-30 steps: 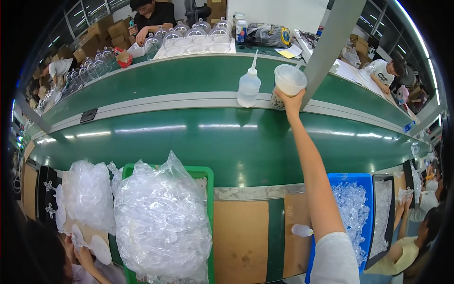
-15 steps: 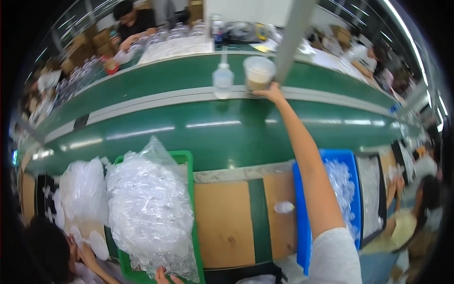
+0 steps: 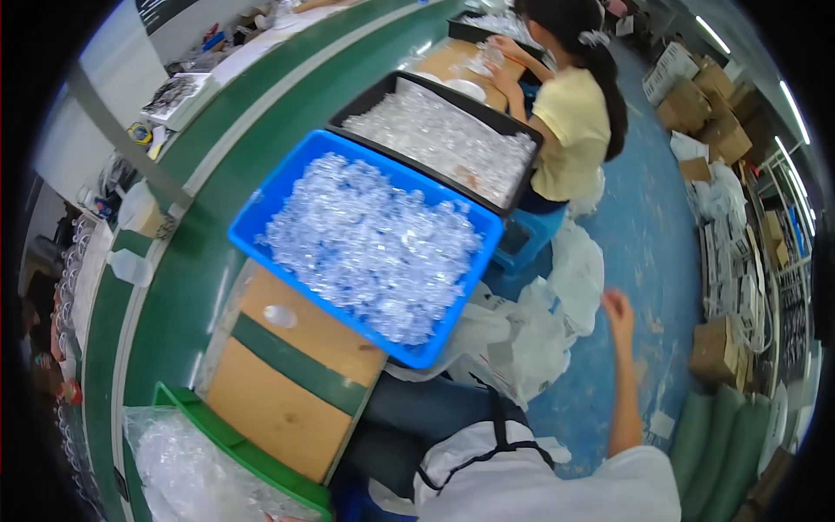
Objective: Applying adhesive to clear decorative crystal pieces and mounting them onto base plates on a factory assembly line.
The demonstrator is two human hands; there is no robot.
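Note:
My right hand is raised over the blue floor at the right, its fingers loosely bent and somewhat blurred; I see nothing in it. Only a sliver of my left hand shows at the lower edge, beside a clear bag of plastic pieces, with its fingers hidden. This bag lies in a green crate. Past a brown board stands a blue bin heaped with small clear plastic parts. A small translucent bottle lies on the board near the bin.
A black tray of clear parts adjoins the blue bin. Beyond it a co-worker in a yellow top handles clear pieces. A squeeze bottle and a plastic cup stand along the green bench. White plastic bags cover the floor; cartons line the right.
My view has swung to the right. My right hand has let go of the plastic cup on the bench and is now out over the floor, away from the bins.

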